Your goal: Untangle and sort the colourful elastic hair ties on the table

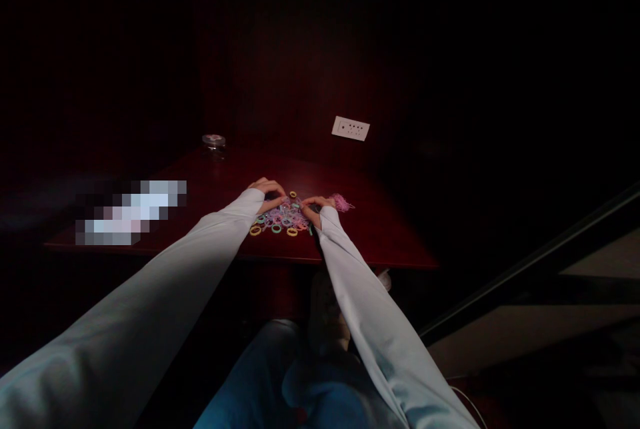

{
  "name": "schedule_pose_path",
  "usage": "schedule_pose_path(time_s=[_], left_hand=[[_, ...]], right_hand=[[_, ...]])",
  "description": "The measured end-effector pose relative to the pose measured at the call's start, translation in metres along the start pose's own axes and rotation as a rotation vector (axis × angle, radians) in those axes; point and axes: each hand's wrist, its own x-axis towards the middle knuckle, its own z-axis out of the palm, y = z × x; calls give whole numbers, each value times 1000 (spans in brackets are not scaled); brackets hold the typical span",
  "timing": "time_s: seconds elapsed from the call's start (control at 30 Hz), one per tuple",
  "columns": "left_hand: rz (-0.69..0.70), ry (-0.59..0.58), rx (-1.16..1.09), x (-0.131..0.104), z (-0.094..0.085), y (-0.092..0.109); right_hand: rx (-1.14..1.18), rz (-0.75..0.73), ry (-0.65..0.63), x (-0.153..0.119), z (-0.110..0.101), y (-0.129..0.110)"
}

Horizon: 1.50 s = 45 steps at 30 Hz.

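Note:
A pile of small coloured elastic rings, pink, purple, yellow and green, lies on a dark red table. My left hand rests at the pile's left top edge, fingers curled onto the rings. My right hand touches the pile's right side, fingers bent among the rings. A separate bunch of pink rings lies just right of my right hand. Both arms wear pale long sleeves. Whether either hand pinches a ring is too small and dark to tell.
A small glass dish stands at the table's far left corner. A white wall socket sits on the dark panel behind. A blurred pale patch covers the table's left part. My knees in blue jeans are below the table edge.

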Motion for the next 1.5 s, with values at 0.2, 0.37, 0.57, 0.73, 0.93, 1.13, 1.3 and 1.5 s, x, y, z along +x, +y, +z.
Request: schedule_pose_path(time_s=[0.2, 0.37, 0.57, 0.73, 0.93, 1.13, 1.3, 1.5], left_hand=[[-20, 36, 36, 1, -10, 5], [-37, 108, 40, 1, -11, 8], [18, 26, -1, -1, -18, 14], [-8, 39, -43, 0, -21, 15], [-39, 74, -34, -2, -21, 15], [-170, 60, 63, -2, -13, 5], [-30, -140, -58, -6, 6, -7], [8, -130, -131, -7, 10, -13]], right_hand=[[25, 11, 43, -2, -1, -5], [49, -7, 46, -4, 1, -5], [77, 3, 45, -3, 5, -4], [115, -23, 50, -6, -5, -5], [10, -125, -26, -12, -9, -12], [-216, -259, -251, -13, 3, -11], [-195, -275, -248, -10, 4, -2], [-154, -254, -231, -8, 5, 0]])
